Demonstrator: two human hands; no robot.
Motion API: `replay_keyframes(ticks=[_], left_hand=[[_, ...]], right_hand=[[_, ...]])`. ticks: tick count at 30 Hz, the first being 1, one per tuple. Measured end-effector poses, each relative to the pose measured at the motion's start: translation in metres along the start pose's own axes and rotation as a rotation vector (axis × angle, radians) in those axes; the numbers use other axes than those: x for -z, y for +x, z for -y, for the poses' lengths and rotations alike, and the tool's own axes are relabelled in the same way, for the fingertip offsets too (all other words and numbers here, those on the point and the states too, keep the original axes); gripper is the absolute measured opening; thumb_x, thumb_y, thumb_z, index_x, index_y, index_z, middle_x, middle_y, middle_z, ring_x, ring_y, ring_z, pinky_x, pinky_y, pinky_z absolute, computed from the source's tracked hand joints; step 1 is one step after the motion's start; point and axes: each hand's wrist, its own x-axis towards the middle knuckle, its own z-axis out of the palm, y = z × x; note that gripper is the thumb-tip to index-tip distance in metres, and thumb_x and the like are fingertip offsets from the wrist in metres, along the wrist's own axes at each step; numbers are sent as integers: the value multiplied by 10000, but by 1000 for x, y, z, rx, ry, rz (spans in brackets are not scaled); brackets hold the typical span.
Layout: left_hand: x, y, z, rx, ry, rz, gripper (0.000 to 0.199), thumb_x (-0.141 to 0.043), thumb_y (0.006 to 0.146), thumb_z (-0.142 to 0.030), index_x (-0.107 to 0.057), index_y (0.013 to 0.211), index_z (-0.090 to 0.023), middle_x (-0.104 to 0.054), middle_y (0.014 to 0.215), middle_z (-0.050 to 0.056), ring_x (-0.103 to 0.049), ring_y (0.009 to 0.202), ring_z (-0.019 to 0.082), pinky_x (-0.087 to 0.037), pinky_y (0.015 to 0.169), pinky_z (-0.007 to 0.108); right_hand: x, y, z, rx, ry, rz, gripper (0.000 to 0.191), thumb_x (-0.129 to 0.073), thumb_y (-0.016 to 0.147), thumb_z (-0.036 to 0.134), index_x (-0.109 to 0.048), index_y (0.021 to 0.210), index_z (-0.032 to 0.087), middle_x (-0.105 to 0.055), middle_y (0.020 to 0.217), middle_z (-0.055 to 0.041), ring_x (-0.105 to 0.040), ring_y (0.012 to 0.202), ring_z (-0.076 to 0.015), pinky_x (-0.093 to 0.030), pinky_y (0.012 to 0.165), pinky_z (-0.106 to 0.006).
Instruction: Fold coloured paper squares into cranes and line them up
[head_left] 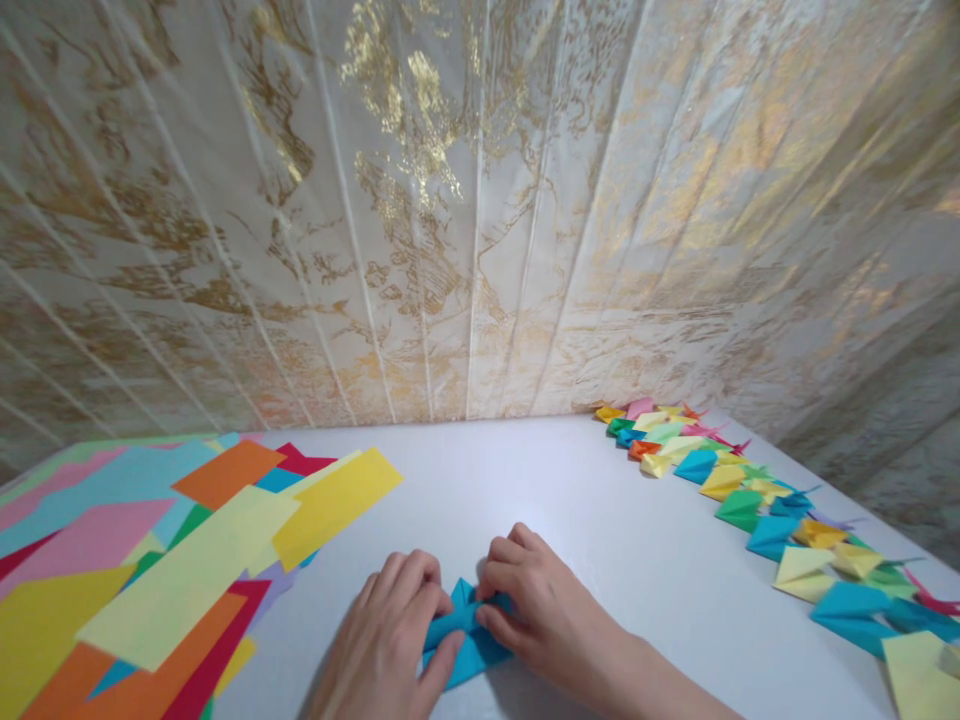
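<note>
A piece of blue origami paper (466,655), partly folded, lies on the white table (517,470) near its front, with one small point sticking up at the far side. From the left, my left hand (394,630) grips its edge between thumb and curled fingers. On the opposite side my right hand (529,600) pinches the paper, thumb and forefinger close to the middle. Both hands cover the outer parts of the sheet, so its full shape is hidden.
Loose coloured paper sheets (195,575) overlap in a spread pile on the left. Several folded paper figures (780,535) stand in rows along the right edge. Behind the table rises a pleated white and gold curtain (450,250).
</note>
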Motion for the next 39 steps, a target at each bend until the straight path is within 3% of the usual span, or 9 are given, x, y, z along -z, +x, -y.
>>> replay_keyframes(ticks=[5,10,18,23,32,36,39], left_hand=[[-5,-2,3,50,-63,-51,81,-642,838,-179,-595,800,-232,-612,994,37,-573,919,238,-490,763,366],[-12,-4,1,109,-73,-134,85,-615,872,-244,-583,793,-239,-601,997,38,-537,901,246,-454,756,376],[-12,-6,-2,150,-68,-96,99,-603,860,-207,-556,777,-236,-592,1036,44,-532,920,265,-434,775,405],[-12,-8,7,156,-107,-52,30,-576,870,-225,-557,883,-244,-583,986,38,-541,900,255,-447,770,396],[-1,-8,4,206,-169,59,363,-494,794,-73,-603,1074,-276,-584,1142,45,-531,1073,260,-452,876,419],[-8,-11,11,84,-153,52,580,-440,833,-55,-507,1339,-329,-534,1344,48,-481,1219,253,-433,973,440],[-13,-11,13,-57,-94,31,708,-413,762,8,-447,1396,-305,-475,1464,43,-397,1329,255,-378,1055,464]], right_hand=[[-2,0,6,-137,84,2,107,-784,798,199,-678,794,187,-635,876,-23,-516,918,-214,-405,841,-345],[-8,-2,6,-162,105,-26,114,-787,799,187,-674,818,188,-609,922,-17,-494,942,-209,-386,870,-357],[-13,-1,2,-134,50,-15,120,-783,811,196,-663,810,187,-591,895,-14,-491,920,-211,-379,832,-359],[-13,-2,1,-133,35,-26,191,-806,802,222,-624,841,179,-593,930,-28,-488,917,-224,-383,817,-368],[8,-13,-17,-110,134,19,321,-653,772,-40,-563,965,199,-604,1052,-38,-501,974,-225,-402,879,-379],[19,-16,-26,-117,171,47,358,-602,761,-45,-574,1006,215,-593,1074,-35,-508,1018,-230,-391,945,-402],[23,-17,-27,-83,214,95,375,-588,786,-29,-597,1055,233,-582,1091,-26,-512,1065,-225,-347,1025,-423]])
